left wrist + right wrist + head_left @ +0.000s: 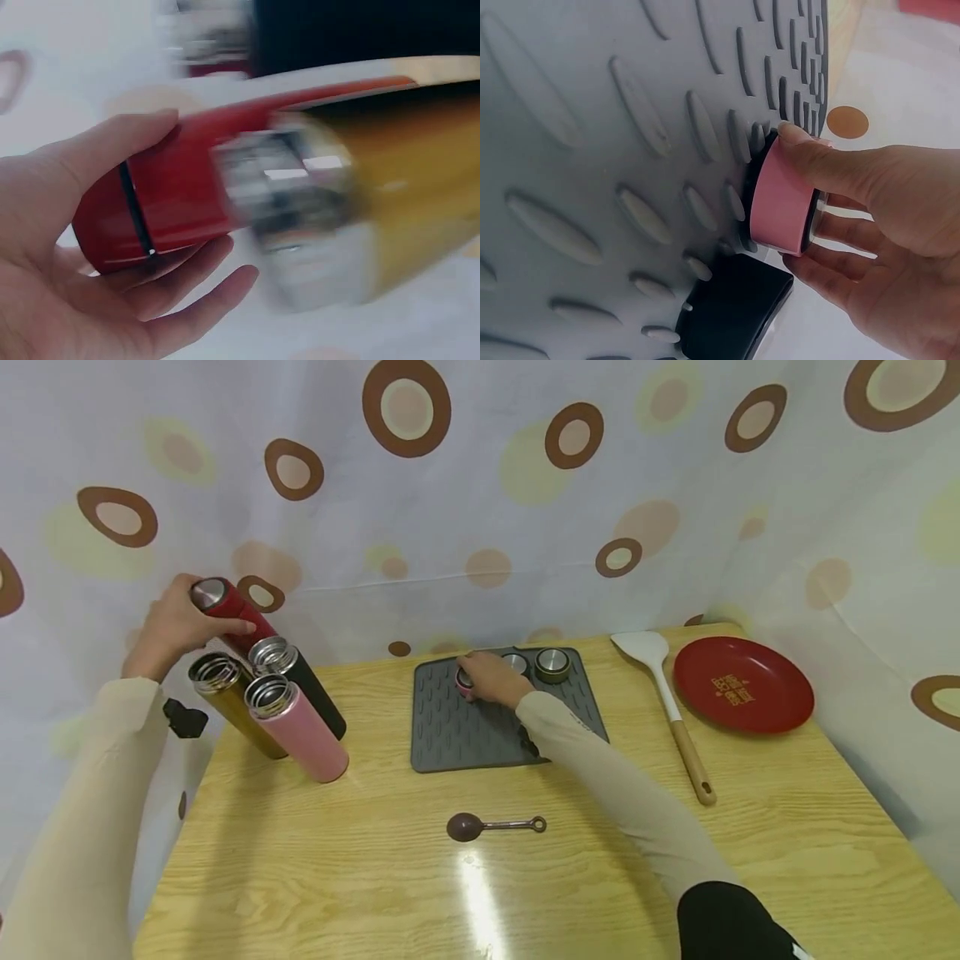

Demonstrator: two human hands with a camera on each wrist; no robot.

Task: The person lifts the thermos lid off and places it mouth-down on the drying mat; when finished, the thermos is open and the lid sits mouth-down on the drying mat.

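Note:
My left hand (176,620) grips a red thermos (238,610) near its capped top, behind the other bottles at the table's left. In the left wrist view, thumb and fingers wrap the red body. An uncapped gold thermos (238,702), a black one (303,681) and a pink one (303,731) stand close by, their steel necks showing. On the grey mat (450,735), my right hand (491,677) holds a pink bottle cap (784,199) between thumb and fingers. Beside it sit a black cap (731,307) and a gold-rimmed cap (552,665).
A brown spoon (467,827) lies in front of the mat. To its right are a white spatula (660,672) with a wooden handle and a red plate (742,685). A patterned curtain (480,510) hangs behind and beside the wooden table (360,877).

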